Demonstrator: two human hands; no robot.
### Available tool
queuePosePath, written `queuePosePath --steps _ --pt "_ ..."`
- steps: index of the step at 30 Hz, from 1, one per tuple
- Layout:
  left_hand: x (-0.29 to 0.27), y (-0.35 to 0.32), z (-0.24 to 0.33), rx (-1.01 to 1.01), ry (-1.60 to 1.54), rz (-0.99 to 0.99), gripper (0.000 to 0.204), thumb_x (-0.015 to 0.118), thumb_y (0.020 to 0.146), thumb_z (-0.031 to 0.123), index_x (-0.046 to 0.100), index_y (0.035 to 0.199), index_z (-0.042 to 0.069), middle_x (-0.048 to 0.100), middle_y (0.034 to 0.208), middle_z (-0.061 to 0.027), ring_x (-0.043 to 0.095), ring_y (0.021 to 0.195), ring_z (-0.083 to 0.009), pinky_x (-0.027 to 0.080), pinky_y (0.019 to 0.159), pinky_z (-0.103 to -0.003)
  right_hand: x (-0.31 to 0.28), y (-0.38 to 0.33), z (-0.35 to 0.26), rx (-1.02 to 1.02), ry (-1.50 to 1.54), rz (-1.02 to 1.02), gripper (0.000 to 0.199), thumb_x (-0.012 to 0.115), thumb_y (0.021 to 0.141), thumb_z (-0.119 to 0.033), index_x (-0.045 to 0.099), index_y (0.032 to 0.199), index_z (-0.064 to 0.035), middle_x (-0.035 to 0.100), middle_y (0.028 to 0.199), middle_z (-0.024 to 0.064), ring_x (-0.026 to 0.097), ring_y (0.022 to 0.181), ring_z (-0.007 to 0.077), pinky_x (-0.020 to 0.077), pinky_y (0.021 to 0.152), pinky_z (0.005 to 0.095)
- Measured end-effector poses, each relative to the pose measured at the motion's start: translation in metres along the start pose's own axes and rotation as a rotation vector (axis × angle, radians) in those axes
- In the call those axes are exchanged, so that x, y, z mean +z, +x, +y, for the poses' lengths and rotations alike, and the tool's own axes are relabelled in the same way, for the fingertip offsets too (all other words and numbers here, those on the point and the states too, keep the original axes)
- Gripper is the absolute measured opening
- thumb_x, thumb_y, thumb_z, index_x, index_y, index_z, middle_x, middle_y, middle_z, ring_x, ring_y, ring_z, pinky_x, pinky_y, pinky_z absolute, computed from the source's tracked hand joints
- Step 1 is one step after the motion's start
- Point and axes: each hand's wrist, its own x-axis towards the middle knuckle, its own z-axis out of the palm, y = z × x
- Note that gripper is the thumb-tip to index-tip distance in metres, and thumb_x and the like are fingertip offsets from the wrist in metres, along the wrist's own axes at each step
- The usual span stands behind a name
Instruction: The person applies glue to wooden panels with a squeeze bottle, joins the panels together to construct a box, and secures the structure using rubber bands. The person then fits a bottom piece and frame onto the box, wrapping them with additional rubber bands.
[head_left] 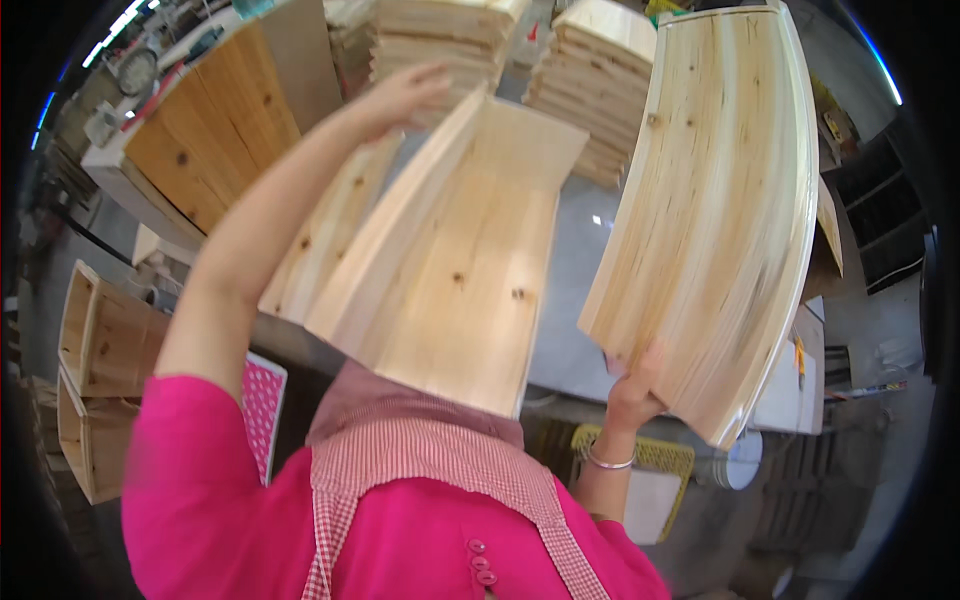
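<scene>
My right hand (636, 390) grips the lower end of a long, pale wooden panel (715, 200), which is tilted up at the right. In front of me, a joined wooden piece (470, 260) rests on the grey tabletop (572, 330), one narrow side standing up along its left edge. Beyond that side, my left hand (405, 95) is raised with nothing visible in it; its fingers are stretched out and slightly blurred. Another knotty board (335, 230) lies left of the joined piece, partly hidden by my left arm and that piece.
Two stacks of wooden boards, a left stack (440, 45) and a right stack (597, 85), stand at the table's far side. A large wooden box (215, 130) is at the far left, with smaller boxes (110, 340) below. A yellow crate (675, 458) sits low at the right.
</scene>
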Motion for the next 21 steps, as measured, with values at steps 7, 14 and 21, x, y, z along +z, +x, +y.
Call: queuePosePath --steps 7,14,21 --pt "0.055 0.084 0.004 -0.066 0.329 -0.131 0.058 0.057 0.099 0.035 0.042 0.153 0.019 0.055 0.144 -0.0079 0.056 0.124 -0.0280 0.053 0.093 -0.049 -0.074 -0.068 -0.016 0.168 -0.303 -0.146 0.038 0.068 0.094 -0.008 0.057 0.126 0.0102 0.063 0.122 0.0177 0.062 0.108 0.0256 0.0511 0.093 0.0381" --pt "0.068 0.128 -0.029 0.111 0.743 -0.219 0.046 0.060 0.094 0.032 0.061 0.138 0.017 0.064 0.131 -0.0110 0.066 0.105 -0.0297 0.057 0.082 -0.048 -0.057 -0.077 -0.017 0.266 -0.272 -0.294 0.032 0.069 0.094 -0.007 0.060 0.118 0.0108 0.066 0.113 0.0152 0.064 0.102 0.0219 0.0513 0.090 0.0358" --pt "0.071 0.186 -0.071 0.252 0.941 -0.101 0.028 0.056 0.092 0.021 0.073 0.101 0.000 0.070 0.104 -0.0258 0.067 0.098 -0.0358 0.054 0.090 -0.041 -0.035 -0.085 -0.021 0.304 -0.302 -0.439 0.030 0.068 0.093 -0.005 0.060 0.117 0.0109 0.067 0.110 0.0159 0.065 0.099 0.0218 0.0519 0.087 0.0350"
